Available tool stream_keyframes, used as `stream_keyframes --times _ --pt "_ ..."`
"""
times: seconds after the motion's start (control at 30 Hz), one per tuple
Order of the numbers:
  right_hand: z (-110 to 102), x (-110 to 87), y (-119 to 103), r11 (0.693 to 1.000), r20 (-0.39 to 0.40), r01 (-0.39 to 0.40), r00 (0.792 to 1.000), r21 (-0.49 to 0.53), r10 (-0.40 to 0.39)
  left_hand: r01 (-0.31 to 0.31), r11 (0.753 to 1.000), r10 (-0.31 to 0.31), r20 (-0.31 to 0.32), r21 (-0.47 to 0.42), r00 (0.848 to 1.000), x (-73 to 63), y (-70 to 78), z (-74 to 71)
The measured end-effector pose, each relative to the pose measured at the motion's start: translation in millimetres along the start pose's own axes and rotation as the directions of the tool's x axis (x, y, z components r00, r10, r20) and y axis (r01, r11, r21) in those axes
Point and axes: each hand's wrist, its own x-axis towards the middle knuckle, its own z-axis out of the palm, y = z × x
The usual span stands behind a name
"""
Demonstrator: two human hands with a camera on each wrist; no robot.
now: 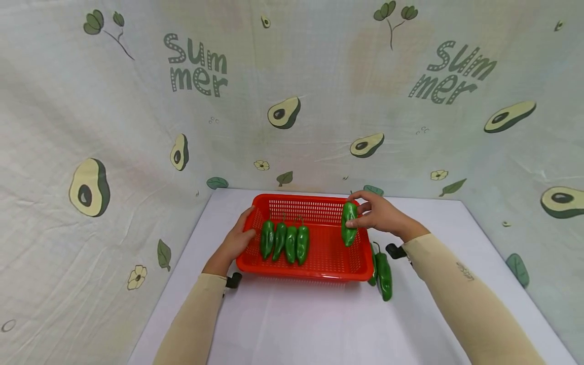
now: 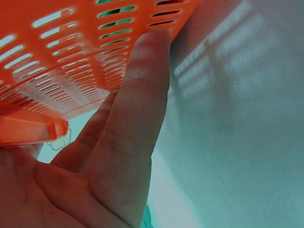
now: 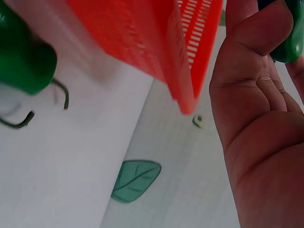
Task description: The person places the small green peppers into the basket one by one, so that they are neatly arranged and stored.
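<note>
A red plastic basket (image 1: pixel 325 248) with slotted walls stands on the white table. My left hand (image 1: pixel 234 244) grips its left side, the thumb over the rim and the fingers (image 2: pixel 137 95) against the outer wall. Over the basket's right end, my right hand (image 1: pixel 380 215) pinches a green pepper (image 1: pixel 349 234), which hangs roughly upright between thumb and fingers. In the right wrist view only part of this pepper (image 3: pixel 295 35) shows at the top right corner. Several green peppers (image 1: pixel 291 244) lie side by side in the left half of the basket, stems pointing away.
Just right of the basket, two more green peppers (image 1: pixel 385 276) lie on the table (image 1: pixel 292 324), one partly hidden by the basket. A printed cloth (image 1: pixel 319 76) with avocados and lettering hangs behind the table and along both sides.
</note>
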Motion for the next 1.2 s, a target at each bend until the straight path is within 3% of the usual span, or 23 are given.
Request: stream_keyframes --times 0.73,1.2 --pt "49 50.7 -24 0.997 0.122 0.070 0.990 -0.025 -0.066 0.009 1.000 -0.008 0.001 -0.007 1.000 -2.5 3.4 4.4" --pt "71 70.1 -26 0.975 0.190 0.041 0.982 -0.217 0.001 -0.001 1.000 0.002 -0.009 0.023 1.000 -3.2 5.2 0.3"
